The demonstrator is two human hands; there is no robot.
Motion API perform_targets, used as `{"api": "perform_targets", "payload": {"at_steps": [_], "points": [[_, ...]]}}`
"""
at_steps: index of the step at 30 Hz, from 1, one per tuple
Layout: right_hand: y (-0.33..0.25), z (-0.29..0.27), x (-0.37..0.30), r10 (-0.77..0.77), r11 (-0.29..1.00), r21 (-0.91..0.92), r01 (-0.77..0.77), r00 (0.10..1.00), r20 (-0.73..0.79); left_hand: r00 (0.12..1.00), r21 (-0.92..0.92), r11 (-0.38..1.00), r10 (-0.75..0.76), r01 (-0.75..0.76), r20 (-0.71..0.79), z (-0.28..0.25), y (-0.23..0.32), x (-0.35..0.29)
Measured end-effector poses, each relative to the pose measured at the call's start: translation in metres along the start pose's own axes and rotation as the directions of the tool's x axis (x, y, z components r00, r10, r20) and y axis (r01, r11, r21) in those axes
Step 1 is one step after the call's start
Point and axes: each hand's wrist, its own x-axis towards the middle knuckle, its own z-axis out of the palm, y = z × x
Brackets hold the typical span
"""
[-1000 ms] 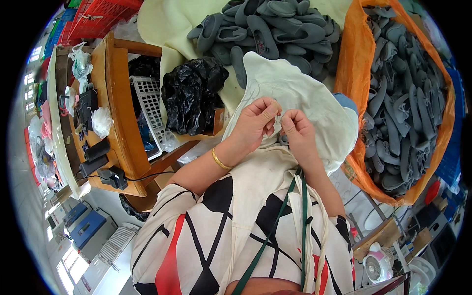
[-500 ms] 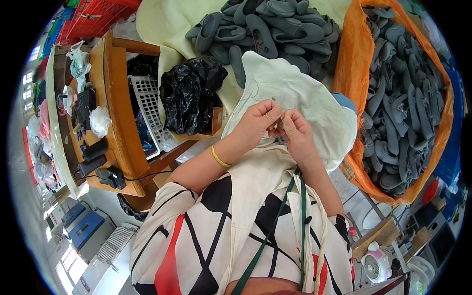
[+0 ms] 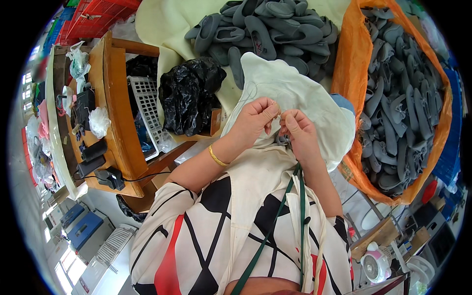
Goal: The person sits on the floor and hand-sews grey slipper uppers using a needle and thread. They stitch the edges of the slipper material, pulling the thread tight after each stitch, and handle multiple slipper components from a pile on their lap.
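Observation:
Over my lap spreads a pale cloth [image 3: 314,98], and both my hands are close together above it. My left hand [image 3: 255,120] is closed in a pinch, thumb against forefinger. Facing it, my right hand [image 3: 299,133] pinches as well, its fingertips a small gap away. Whatever lies between the fingertips is too small to name; a thin thread-like line shows on the cloth beside my left hand. A small grey thing sits partly hidden under my right hand. Beyond the cloth lies a heap of grey slip-on shoes [image 3: 260,37].
To the right, an orange sack [image 3: 350,54] holds many grey shoes [image 3: 400,108]. On the left stand a black plastic bag [image 3: 189,96], a white plastic crate [image 3: 146,105] and a wooden table [image 3: 115,113] with small items. A fan [image 3: 376,263] is at lower right.
My hands have drawn slightly apart, and a narrow gap now shows between their fingertips. The right hand has shifted a little right and turned. The shoes and cloth look much the same.

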Motion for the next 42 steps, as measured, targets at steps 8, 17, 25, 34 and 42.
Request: {"api": "perform_targets", "payload": {"at_steps": [8, 17, 25, 34, 42], "points": [[0.000, 0.005, 0.000, -0.094, 0.958, -0.275, 0.079, 0.995, -0.043, 0.998, 0.235, 0.971, 0.051, -0.038, -0.048, 0.001, 0.005, -0.006], [-0.004, 0.014, -0.008, -0.136, 0.961, -0.202, 0.189, 0.959, 0.250, 0.847, 0.700, 0.581, 0.528, -0.415, 0.064, -0.020, 0.020, -0.012], [-0.033, 0.051, -0.017, 0.168, 0.699, -0.613, 0.368, 0.748, 0.641, 0.903, 0.129, 0.974, 0.221, -0.186, -0.368, -0.068, 0.021, -0.009], [-0.034, -0.095, -0.074, -0.052, 0.818, -0.574, -0.047, 0.987, -0.155, 0.991, -0.431, 0.900, 0.007, -0.063, -0.130, -0.064, 0.052, -0.018], [-0.069, -0.098, -0.082, -0.450, -0.144, -0.979, -0.144, 0.891, -0.064, 0.980, 0.022, 0.980, 0.199, -0.198, -0.033, -0.037, 0.074, -0.024]]}}
